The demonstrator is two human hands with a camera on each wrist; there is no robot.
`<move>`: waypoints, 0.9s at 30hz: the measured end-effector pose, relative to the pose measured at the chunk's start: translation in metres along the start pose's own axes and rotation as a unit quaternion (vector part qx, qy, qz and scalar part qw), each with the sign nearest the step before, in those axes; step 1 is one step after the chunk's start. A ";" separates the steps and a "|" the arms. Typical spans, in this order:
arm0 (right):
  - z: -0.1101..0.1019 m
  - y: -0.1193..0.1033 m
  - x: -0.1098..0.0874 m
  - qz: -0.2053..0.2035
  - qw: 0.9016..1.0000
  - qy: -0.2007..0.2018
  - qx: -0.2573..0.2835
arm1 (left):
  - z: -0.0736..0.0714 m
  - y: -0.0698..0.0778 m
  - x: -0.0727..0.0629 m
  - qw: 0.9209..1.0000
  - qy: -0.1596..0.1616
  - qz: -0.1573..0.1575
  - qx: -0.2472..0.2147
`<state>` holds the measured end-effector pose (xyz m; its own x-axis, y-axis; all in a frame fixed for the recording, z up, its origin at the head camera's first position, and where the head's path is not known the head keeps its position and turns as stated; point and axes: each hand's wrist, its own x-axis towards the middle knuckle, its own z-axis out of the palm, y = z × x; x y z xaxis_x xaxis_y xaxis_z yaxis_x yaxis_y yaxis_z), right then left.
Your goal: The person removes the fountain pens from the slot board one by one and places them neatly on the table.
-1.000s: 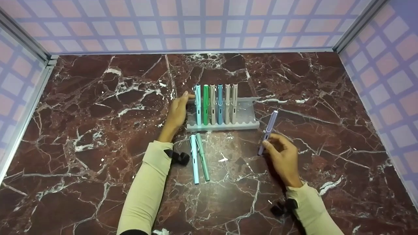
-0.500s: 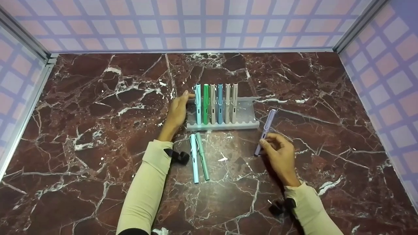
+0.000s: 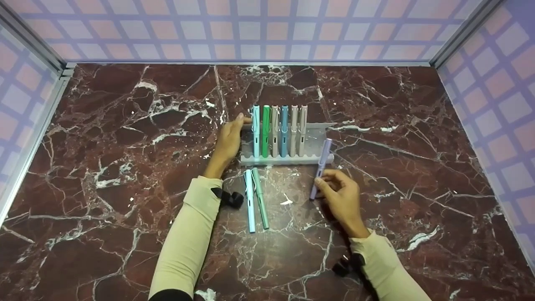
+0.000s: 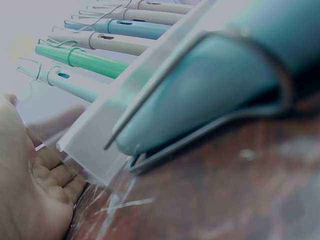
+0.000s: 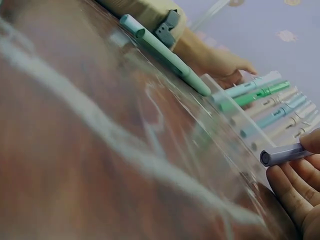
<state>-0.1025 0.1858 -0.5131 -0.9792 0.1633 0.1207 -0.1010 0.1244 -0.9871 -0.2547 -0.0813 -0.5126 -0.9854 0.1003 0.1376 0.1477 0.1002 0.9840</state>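
My right hand (image 3: 343, 196) pinches a lilac pen (image 3: 325, 151) near its lower end, in front of the rack's right end. The pen leans slightly right; its end shows between thumb and fingers in the right wrist view. My left hand (image 3: 228, 140) holds the left edge of a clear pen rack (image 3: 315, 138), some fingers seen through the plastic in the left wrist view. Side by side in the rack's left part stand a light blue pen (image 3: 256, 138), a green pen (image 3: 266, 136), a blue pen (image 3: 284, 133) and several beige-grey pens (image 3: 302, 133).
In front of the rack, a light blue pen (image 3: 250, 205) and a dark green pen (image 3: 261, 202) lie close together on the marbled tabletop (image 3: 125, 251). Checked panels (image 3: 267, 29) enclose the table's back and sides.
My right hand has moved left with the lilac pen, bringing it to the front of the rack's right end. The left hand stays at the rack's left edge.
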 end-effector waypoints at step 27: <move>0.065 -0.007 -0.005 -0.024 0.994 -0.088 -0.053 | -0.001 -0.001 0.000 1.000 -0.006 -0.001 0.006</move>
<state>-0.1087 0.1209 -0.5137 -0.9903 -0.0189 0.1377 -0.1383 0.2315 -0.9630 -0.2552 -0.0820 -0.5136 -0.9845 0.1118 0.1348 0.1472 0.1112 0.9828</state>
